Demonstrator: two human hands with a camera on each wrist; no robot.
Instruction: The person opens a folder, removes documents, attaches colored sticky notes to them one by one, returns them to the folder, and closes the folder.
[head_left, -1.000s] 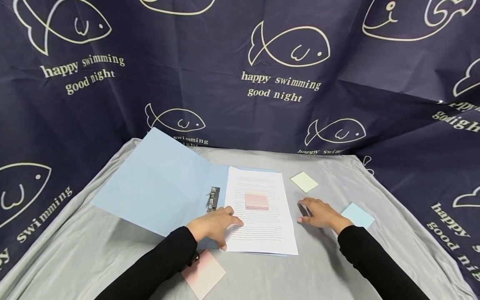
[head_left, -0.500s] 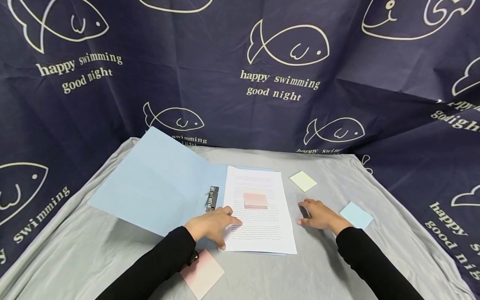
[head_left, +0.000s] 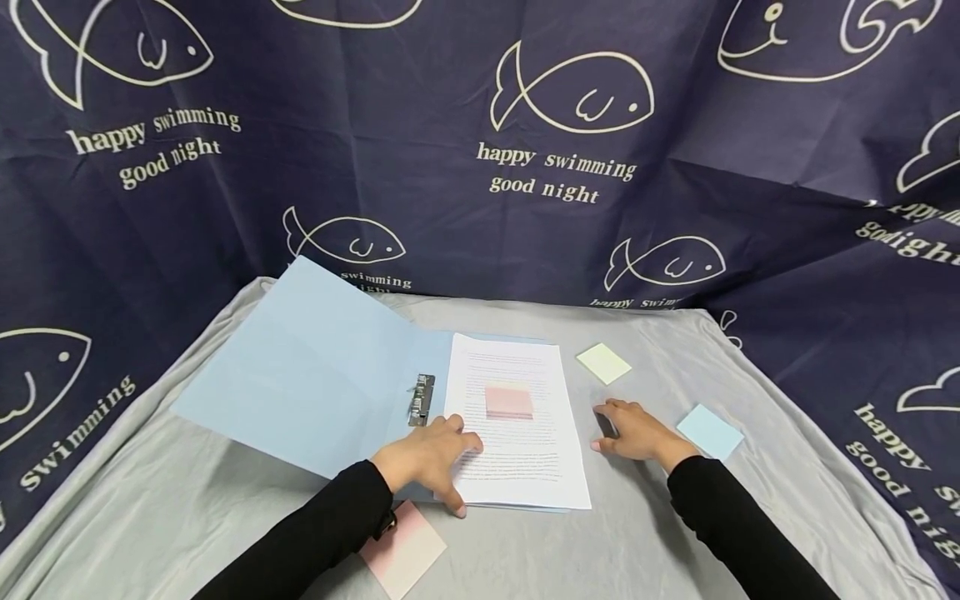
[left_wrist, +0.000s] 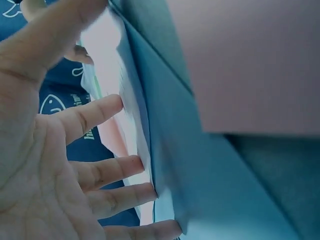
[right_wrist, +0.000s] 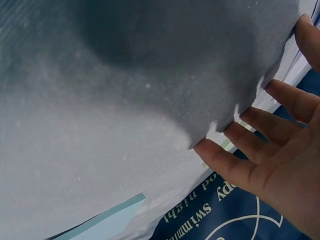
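A light blue folder [head_left: 300, 367] lies spread out, its left cover tilted up off the table. Printed sheets [head_left: 517, 475] lie on its right side, to the right of a metal clip [head_left: 422, 400]. On the top sheet is a pink sticky-note pad [head_left: 508, 403]. My left hand [head_left: 431, 457] rests with spread fingers at the sheets' lower left edge, its thumb by the folder's front edge. In the left wrist view the fingertips [left_wrist: 134, 163] touch the paper and folder. My right hand [head_left: 637, 432] rests on the cloth to the right of the sheets, holding nothing.
A pale yellow note pad [head_left: 603, 363] lies behind my right hand, and a light blue pad [head_left: 710, 431] sits beside its wrist. A larger pink pad [head_left: 408, 550] is partly under my left forearm. Grey cloth [head_left: 525, 554] covers the table; a dark fish-print curtain [head_left: 450, 167] hangs behind.
My left thumb has shifted right and toward the near side, past the sheets' lower edge. My right hand stays in place. The whole head view has drifted slightly.
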